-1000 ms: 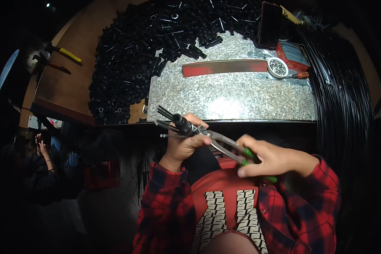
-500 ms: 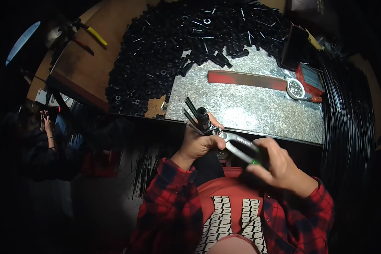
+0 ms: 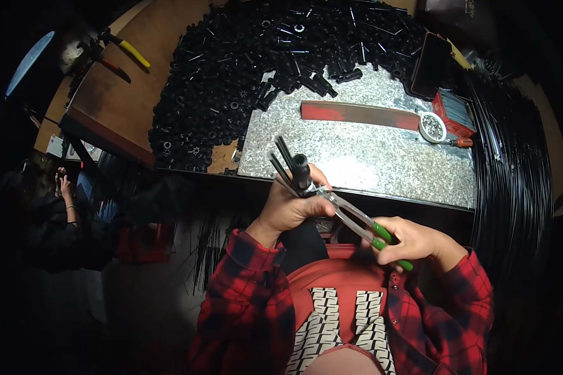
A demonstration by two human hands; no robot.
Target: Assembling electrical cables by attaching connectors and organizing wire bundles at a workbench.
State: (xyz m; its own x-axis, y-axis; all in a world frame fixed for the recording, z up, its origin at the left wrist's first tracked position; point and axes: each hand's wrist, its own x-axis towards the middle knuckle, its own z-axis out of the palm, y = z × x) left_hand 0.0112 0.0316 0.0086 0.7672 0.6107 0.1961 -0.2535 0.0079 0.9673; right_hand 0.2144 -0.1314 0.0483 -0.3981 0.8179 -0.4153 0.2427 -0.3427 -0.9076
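My left hand (image 3: 288,211) is closed around a black tubular part (image 3: 301,167) with an open upper end and a bundle of thin black rods (image 3: 283,153) beside it. The pieces stick up past my fingers, in front of the worktop's near edge. My right hand (image 3: 416,239) grips pliers with green handles (image 3: 382,233). Their metal jaws reach the lower end of the tubular part, close to my left thumb and a small light-coloured bit that I cannot make out. My left fingers partly hide the lower ends of the rods.
Black tubular parts (image 3: 225,81) are heaped across the back of the speckled worktop (image 3: 356,162). A red-and-brown bar (image 3: 360,115), a white cup (image 3: 432,127) and a red box (image 3: 455,112) lie ahead. Long black rods (image 3: 513,144) hang at right. Another person's hand (image 3: 64,187) shows far left.
My right hand has lowered slightly, and its fingers have closed further round the pliers. The handles are closer together, with more green showing. My left hand keeps its hold almost unmoved.
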